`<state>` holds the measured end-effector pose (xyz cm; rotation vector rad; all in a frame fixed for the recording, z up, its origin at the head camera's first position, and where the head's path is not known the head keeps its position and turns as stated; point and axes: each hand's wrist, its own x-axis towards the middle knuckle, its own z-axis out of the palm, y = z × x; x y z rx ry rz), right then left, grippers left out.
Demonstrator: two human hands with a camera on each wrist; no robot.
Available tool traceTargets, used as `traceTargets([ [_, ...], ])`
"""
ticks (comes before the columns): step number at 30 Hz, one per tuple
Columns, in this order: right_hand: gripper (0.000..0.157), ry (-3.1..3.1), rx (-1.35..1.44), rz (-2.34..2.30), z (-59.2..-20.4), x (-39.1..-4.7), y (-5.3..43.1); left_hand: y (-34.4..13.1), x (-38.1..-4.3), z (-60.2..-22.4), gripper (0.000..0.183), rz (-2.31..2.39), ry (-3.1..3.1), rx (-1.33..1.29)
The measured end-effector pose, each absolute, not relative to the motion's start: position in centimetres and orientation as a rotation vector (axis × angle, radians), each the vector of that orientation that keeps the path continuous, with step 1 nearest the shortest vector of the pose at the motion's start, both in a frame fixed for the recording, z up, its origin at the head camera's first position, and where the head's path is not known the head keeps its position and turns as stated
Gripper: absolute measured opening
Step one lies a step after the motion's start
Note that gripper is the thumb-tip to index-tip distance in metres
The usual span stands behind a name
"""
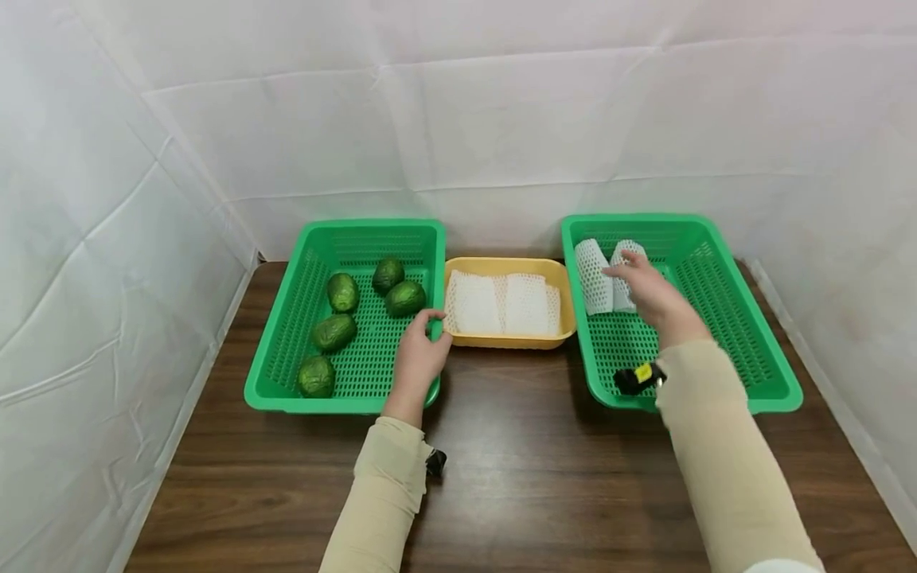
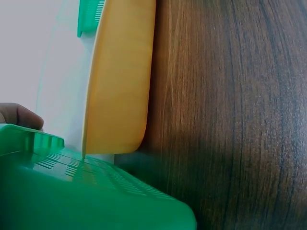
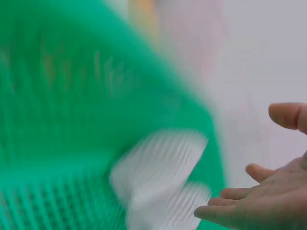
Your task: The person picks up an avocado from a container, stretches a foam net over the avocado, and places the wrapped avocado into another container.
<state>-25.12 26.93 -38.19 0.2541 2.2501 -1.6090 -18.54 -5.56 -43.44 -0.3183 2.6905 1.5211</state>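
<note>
My left hand (image 1: pixel 421 354) is at the right rim of the left green basket (image 1: pixel 282 334), its fingers loosely bent. In the left wrist view one fingertip (image 2: pixel 24 117) hangs just past that rim. Several dark green avocados (image 1: pixel 334 333) lie inside. White foam net sleeves (image 1: pixel 526 306) lie flat in the yellow basket (image 1: pixel 512 341) beside it. Over the right green basket (image 1: pixel 759 350), my right hand (image 1: pixel 648 294) has its fingers spread with nothing in them. Two plump foam net sleeves (image 1: pixel 592 274) lie there side by side below it; what is inside them is hidden.
The baskets stand in a row on a dark wooden table (image 1: pixel 530 461), against a white sheet (image 1: pixel 501 135) that also hangs at both sides. A black strap with a yellow mark (image 1: pixel 641 374) is at my right wrist, overlapping the basket's front rim.
</note>
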Motion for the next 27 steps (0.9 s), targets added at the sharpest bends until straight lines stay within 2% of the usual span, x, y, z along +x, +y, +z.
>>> traceTargets([
  [4,0.076,2.335,0.124,-1.566,-37.8,-22.5,23.2,-5.5,-18.7,-43.5,0.036,1.498,2.725,-0.297],
  [8,0.074,2.417,0.155,-1.537,-39.8,-21.1,21.4,-5.3,-18.9,-43.4,0.037,1.470,2.748,-0.284],
  [12,0.075,2.450,0.160,-1.519,-42.0,-20.8,21.1,-5.1,-19.0,-43.6,0.038,1.451,2.768,-0.267],
  [20,0.070,2.490,0.170,-1.555,-43.2,-20.9,21.4,-4.8,-19.2,-43.2,0.038,1.347,2.839,-0.224],
  [23,0.069,2.495,0.203,-1.546,-43.4,-21.0,21.5,-4.5,-19.0,-42.0,0.042,1.138,2.916,-0.142],
  [27,0.069,2.472,0.234,-1.554,-43.4,-21.0,21.5,-5.4,-19.4,-37.7,0.051,0.933,3.011,-0.034],
])
